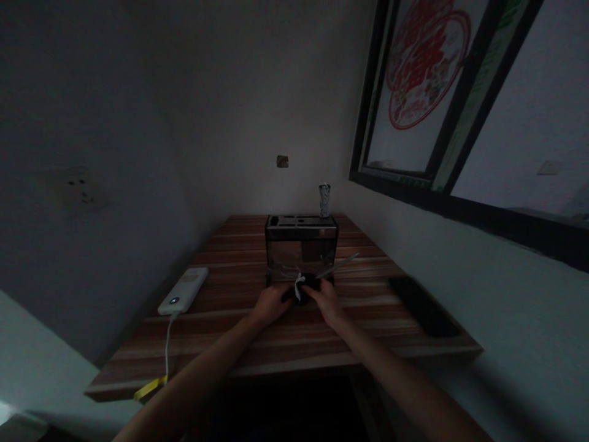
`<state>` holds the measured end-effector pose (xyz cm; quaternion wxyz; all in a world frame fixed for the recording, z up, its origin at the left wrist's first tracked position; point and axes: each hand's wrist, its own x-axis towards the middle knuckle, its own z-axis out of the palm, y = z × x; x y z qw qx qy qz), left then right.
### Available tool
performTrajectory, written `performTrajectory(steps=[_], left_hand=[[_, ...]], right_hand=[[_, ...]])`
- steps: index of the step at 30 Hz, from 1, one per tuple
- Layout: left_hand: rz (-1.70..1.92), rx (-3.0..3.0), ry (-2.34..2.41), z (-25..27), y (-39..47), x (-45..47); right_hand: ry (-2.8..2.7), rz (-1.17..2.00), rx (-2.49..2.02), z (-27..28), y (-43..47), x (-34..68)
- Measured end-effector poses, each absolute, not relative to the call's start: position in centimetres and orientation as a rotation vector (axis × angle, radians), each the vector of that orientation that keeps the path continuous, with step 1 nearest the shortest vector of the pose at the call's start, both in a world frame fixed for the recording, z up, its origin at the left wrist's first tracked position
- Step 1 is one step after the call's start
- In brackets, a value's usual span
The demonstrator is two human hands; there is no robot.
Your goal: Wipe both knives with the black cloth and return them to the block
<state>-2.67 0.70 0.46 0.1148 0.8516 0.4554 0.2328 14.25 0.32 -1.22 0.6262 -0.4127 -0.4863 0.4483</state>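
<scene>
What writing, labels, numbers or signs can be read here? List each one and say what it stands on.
No text can be read for certain.
Red round paper-cut on the window pane: an ornate design, maybe a character, too blurred to read.
White power bank on the wooden table: a small lit spot, no digits legible.
Patterned cup behind the clear tank: marks too small to read.
The dark object between the left hand and right hand: no label shows.

The striped brown wooden bench [230, 344] shows pale and reddish grain bands. At its far edge stands a clear rectangular tank with a black lid [301, 252]. Near the left edge lies a white slab power bank [184, 290] with a white cable [168, 344] and yellow tag [148, 388]. A flat black rectangular tray [423, 306] lies by the right edge.
</scene>
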Motion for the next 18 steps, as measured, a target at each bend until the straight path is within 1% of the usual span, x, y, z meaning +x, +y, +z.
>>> performTrajectory(steps=[10,18], left_hand=[[0.728,2.454,1.357,0.6,0.8,-2.3],[0.737,2.408,1.388,1.0,0.5,-2.0]], right_hand=[[-1.066,0.991,-0.911,-1.1,1.1,15.1],[-0.817,0.937,-0.845,0.2,1.6,16.9]])
